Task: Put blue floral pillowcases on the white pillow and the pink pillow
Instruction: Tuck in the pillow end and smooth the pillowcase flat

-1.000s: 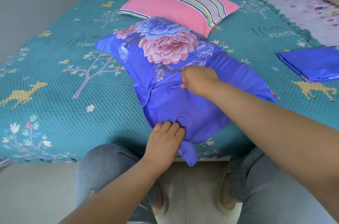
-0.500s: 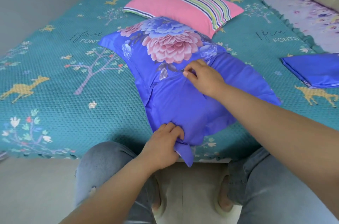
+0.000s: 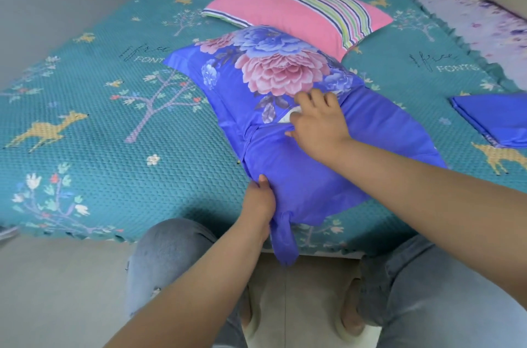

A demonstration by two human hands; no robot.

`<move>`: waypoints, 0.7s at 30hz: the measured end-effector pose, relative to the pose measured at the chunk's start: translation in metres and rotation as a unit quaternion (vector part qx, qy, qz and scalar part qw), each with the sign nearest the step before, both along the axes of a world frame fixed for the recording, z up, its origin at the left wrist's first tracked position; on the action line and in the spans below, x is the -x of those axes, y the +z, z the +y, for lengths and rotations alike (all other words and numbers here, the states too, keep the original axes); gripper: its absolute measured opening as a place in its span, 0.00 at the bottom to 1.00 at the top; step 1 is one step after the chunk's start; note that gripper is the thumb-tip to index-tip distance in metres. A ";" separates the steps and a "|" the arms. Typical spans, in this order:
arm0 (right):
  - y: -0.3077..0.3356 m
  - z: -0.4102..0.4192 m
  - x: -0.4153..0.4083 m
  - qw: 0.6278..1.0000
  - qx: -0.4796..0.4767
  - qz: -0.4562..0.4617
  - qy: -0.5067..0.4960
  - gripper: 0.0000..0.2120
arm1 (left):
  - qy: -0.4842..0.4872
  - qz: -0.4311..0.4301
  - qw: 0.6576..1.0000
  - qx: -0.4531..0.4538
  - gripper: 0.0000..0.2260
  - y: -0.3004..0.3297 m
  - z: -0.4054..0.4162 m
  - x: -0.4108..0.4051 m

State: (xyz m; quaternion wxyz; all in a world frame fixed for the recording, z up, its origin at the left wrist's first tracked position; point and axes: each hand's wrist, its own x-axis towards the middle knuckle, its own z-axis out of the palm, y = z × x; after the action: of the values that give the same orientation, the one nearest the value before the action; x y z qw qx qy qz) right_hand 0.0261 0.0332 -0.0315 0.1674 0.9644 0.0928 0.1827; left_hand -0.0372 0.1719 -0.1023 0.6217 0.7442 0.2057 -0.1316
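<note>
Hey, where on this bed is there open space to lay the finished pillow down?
The widest bare patch of the teal bedspread lies left of the cased pillow, toward the wall. A narrower strip runs between that pillow and the folded blue pillowcase at the right. The middle is crowded: the pink pillow sits just behind, with both hands working there.

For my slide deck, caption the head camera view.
Left hand grips the pillowcase end; right hand tucks the white pillow in.

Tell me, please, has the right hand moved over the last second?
Yes: the right hand has slid up the pillowcase, from the plain blue part towards the pink flower.
</note>
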 end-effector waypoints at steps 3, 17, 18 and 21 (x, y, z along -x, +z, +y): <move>0.009 0.001 -0.010 0.998 0.007 -0.050 0.045 0.09 | 0.015 -0.108 0.989 -0.095 0.13 0.011 0.006 -0.004; 0.061 -0.014 -0.019 0.981 -0.151 0.113 -0.040 0.19 | -0.262 -0.005 0.927 -0.268 0.19 0.067 0.178 -0.085; 0.058 -0.013 -0.020 0.982 -0.146 0.117 -0.041 0.17 | -0.258 -0.003 0.910 -0.326 0.19 0.062 0.184 -0.090; 0.044 -0.002 -0.029 0.985 -0.157 0.071 -0.012 0.15 | -0.171 -0.161 0.855 -0.463 0.20 0.058 0.173 -0.101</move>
State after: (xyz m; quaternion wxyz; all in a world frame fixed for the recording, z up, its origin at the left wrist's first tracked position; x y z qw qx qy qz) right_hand 0.0548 0.0312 0.0123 0.0095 0.9902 0.0631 0.1243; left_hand 0.0634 0.3453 -0.0442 0.1977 0.9802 0.0094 -0.0039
